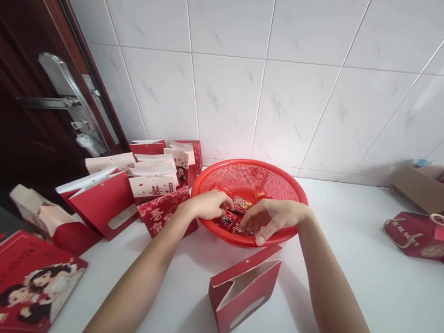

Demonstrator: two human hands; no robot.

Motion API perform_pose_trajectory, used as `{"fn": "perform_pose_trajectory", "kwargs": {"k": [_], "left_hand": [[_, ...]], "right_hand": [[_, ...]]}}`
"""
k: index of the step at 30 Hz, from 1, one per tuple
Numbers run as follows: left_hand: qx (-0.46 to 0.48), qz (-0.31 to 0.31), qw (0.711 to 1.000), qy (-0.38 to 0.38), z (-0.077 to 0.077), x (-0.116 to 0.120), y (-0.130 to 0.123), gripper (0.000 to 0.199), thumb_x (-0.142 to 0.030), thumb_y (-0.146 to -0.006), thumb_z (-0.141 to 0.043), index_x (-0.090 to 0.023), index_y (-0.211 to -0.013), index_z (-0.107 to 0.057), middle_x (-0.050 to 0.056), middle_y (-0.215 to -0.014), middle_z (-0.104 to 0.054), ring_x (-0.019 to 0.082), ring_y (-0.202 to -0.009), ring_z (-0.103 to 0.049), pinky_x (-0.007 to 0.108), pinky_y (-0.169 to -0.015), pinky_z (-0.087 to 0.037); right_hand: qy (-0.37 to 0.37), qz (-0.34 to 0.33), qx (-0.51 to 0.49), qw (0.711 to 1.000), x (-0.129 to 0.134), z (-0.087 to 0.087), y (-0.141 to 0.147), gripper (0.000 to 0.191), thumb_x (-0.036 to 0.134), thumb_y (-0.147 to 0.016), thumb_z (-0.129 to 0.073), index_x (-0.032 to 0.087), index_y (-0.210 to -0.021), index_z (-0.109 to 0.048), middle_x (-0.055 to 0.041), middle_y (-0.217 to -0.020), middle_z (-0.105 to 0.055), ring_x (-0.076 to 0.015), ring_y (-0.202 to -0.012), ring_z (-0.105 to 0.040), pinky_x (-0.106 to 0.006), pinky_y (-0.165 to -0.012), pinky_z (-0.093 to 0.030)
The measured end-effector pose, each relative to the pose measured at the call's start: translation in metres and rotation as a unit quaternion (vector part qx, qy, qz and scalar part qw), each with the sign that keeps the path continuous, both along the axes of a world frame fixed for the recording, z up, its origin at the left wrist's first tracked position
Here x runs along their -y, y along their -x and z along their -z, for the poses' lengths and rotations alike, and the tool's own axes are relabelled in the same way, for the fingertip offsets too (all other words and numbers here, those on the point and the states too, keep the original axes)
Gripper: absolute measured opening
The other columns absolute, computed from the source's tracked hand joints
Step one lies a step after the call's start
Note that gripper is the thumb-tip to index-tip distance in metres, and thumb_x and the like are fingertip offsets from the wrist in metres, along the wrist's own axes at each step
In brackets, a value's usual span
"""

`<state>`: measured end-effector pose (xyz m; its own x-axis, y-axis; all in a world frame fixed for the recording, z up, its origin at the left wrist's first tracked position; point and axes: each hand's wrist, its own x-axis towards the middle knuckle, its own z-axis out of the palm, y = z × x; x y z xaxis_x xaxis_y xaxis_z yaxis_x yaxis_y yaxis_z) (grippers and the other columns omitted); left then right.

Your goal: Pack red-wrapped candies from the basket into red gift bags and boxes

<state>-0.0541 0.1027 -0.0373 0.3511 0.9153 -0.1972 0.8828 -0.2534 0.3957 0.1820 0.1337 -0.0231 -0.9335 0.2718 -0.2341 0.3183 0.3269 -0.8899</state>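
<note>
A red mesh plastic basket (289, 182) stands against the wall with several wrapped candies (241, 202) in its bottom. Both of my hands reach into it. My left hand (211, 205) is curled among the candies at the left, its fingertips bent inward; whatever they grip is hidden. At the right side, my right hand (275, 218) hangs over the front rim, fingers bent down onto the candies and thumb held apart. Between my forearms, in front of the basket, a red paper gift box (246, 291) stands upright with its top open.
Several red and white gift boxes (105, 202) crowd the left side by a dark door (11, 48) with a metal handle. A larger red box with a cartoon couple (16, 281) lies nearer. At right are a maroon box with a rope handle (430, 237) and a cardboard box (425, 189).
</note>
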Motion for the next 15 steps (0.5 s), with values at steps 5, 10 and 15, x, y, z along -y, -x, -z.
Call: {"fn": "perform_pose_trajectory", "kwargs": {"k": [5, 10, 15], "left_hand": [[0.041, 0.015, 0.999, -0.022, -0.005, 0.003, 0.001, 0.036, -0.021, -0.084, -0.055, -0.023, -0.109, -0.079, 0.007, -0.102, -0.08, 0.026, -0.096, -0.073, 0.03, -0.081, -0.052], [0.131, -0.005, 0.991, -0.038, -0.004, 0.004, 0.007, 0.039, -0.028, -0.086, -0.054, -0.02, -0.118, -0.075, 0.008, -0.104, -0.078, 0.026, -0.091, -0.072, 0.033, -0.08, -0.053], [0.223, -0.049, 0.97, -0.084, 0.0, 0.001, 0.01, 0.043, -0.027, -0.086, -0.055, -0.02, -0.125, -0.071, 0.008, -0.11, -0.077, 0.025, -0.098, -0.07, 0.035, -0.087, -0.054]], "right_hand": [[0.015, 0.016, -0.026, 0.999, -0.004, 0.004, -0.001, 0.058, 0.043, -0.065, -0.093, 0.017, -0.114, -0.077, -0.0042, -0.093, -0.076, -0.0178, -0.085, -0.069, -0.028, -0.076, -0.054], [-0.036, 0.022, -0.056, 0.998, -0.005, 0.005, 0.0, 0.038, 0.039, -0.077, -0.083, 0.016, -0.107, -0.079, -0.0056, -0.091, -0.077, -0.0177, -0.084, -0.07, -0.029, -0.077, -0.055], [-0.098, 0.099, -0.129, 0.982, -0.002, -0.004, -0.004, 0.023, 0.034, -0.082, -0.078, 0.017, -0.098, -0.079, -0.0063, -0.096, -0.078, -0.0178, -0.085, -0.07, -0.032, -0.08, -0.055]]}}
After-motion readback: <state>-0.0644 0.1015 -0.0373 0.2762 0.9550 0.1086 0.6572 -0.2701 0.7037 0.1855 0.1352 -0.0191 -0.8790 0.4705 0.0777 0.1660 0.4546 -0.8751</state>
